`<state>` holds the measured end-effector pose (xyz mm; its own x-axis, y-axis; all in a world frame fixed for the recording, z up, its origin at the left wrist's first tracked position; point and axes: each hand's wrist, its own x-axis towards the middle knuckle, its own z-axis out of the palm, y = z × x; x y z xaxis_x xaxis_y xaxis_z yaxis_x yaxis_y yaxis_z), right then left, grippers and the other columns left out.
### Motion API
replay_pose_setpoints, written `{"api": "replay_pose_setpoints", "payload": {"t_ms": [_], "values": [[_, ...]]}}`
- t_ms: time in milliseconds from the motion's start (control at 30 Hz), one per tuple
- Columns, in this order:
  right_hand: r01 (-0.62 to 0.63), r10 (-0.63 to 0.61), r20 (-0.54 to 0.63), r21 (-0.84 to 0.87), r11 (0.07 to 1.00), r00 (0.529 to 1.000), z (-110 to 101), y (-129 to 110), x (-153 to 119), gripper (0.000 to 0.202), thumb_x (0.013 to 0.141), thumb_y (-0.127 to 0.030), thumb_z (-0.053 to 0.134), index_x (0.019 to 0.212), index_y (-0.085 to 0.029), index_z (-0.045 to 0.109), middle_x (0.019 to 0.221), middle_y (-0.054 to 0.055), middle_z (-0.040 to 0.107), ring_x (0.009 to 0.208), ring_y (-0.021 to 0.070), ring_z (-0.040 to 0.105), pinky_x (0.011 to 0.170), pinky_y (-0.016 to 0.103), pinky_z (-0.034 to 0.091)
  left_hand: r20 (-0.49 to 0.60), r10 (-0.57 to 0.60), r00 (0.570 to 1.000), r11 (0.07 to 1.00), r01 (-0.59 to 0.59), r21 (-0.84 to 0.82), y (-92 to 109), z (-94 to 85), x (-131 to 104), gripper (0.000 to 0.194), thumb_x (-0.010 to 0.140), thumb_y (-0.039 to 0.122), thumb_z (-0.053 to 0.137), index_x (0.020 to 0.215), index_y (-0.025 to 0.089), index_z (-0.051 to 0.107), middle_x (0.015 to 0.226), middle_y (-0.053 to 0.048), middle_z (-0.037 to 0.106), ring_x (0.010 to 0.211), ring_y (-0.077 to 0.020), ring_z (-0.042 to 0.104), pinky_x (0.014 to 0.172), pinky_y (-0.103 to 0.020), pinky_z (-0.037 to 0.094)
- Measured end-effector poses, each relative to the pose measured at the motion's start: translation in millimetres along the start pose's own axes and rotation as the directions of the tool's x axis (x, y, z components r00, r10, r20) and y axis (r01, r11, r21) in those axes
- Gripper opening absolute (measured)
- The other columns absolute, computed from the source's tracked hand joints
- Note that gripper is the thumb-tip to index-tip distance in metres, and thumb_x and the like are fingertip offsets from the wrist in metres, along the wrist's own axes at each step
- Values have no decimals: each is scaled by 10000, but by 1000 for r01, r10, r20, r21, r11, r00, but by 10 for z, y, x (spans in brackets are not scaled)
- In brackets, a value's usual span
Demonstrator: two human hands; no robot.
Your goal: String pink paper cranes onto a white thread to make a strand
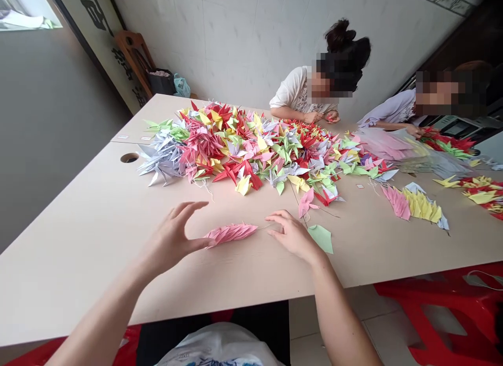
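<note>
On the table in front of me lies a pink row of folded paper cranes (231, 233), pressed close together. My left hand (176, 235) is at the row's left end, fingers spread in a wide curve, with the thumb tip at or against the paper. A thin pale thread (264, 226) runs from the row's right end toward my right hand (288, 234). The thumb and fingers of that hand are apart, and I see no firm grip on the thread. Just beyond it are a pink crane (307, 202) and a light green paper piece (321, 238).
A large heap of colourful paper cranes (243, 146) covers the table's middle. Strung pink and yellow cranes (422, 204) lie to the right, near clear plastic bags (412, 151). Two people (293, 93) work across the table. A red stool (436, 298) stands at the lower right.
</note>
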<state>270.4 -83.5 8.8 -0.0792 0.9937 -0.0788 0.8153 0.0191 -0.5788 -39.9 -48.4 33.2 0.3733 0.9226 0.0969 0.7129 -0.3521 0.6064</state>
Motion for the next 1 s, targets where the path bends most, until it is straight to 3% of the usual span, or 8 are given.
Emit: {"api": "replay_pose_setpoints", "payload": {"t_ms": [133,233,333,467,633,733,867,1000], "values": [[-31,31,-1,-21,999,1000,13,35,-8,280,830,-278,591,1104,-276,649,1207,40,563,694,128,574,743,328,476,51,-90,995,990,84,111,-255,93,-295,558,717,508,699,1211,273,584,1175,-86,617,1055,-315,592,862,-427,483],[1,-1,4,-8,1000,1000,34,27,-7,264,835,-262,595,1093,-274,649,1201,37,560,634,106,542,718,319,467,45,-98,994,987,91,136,-254,306,-369,558,721,447,707,1240,289,575,1208,-87,609,1070,-318,582,869,-430,482],[27,-27,13,-9,1000,1000,86,-28,19,257,841,-237,603,1093,-268,643,1185,33,560,702,116,578,736,302,457,19,-81,997,981,76,180,-129,463,-269,587,729,423,707,1281,298,550,1259,-97,582,1110,-336,555,890,-462,459],[57,-56,7,-73,996,998,184,-99,110,144,865,-260,598,991,-235,663,1098,41,579,824,149,604,747,286,429,70,-18,997,969,0,245,44,569,-24,587,732,413,712,1280,278,549,1275,-113,576,1137,-354,527,888,-486,434],[91,-88,22,-159,983,996,232,-163,202,59,805,-158,572,779,-191,613,966,26,591,716,121,555,663,253,369,122,57,991,965,-87,249,161,662,168,549,759,370,688,1275,261,532,1222,-92,616,1074,-320,549,845,-446,437],[69,-67,54,-39,997,996,174,-190,206,51,748,-137,559,724,-180,546,841,4,592,686,116,526,633,235,352,158,107,982,964,-142,224,201,695,222,373,789,330,645,1152,254,604,1110,-73,656,989,-286,586,829,-412,443],[3,-29,109,225,974,994,45,-176,210,51,805,-198,475,755,-193,486,626,-51,501,573,102,463,544,212,304,167,132,977,977,-157,146,214,699,284,281,805,315,603,1077,251,624,1022,-60,675,940,-265,603,796,-378,451],[75,-91,27,356,931,996,-113,-218,283,69,855,-259,469,860,-197,499,575,-82,378,524,87,347,519,208,248,112,119,987,992,-114,-50,179,647,336,265,801,340,596,1046,238,598,1013,-49,655,944,-244,600,816,-371,459]]}}
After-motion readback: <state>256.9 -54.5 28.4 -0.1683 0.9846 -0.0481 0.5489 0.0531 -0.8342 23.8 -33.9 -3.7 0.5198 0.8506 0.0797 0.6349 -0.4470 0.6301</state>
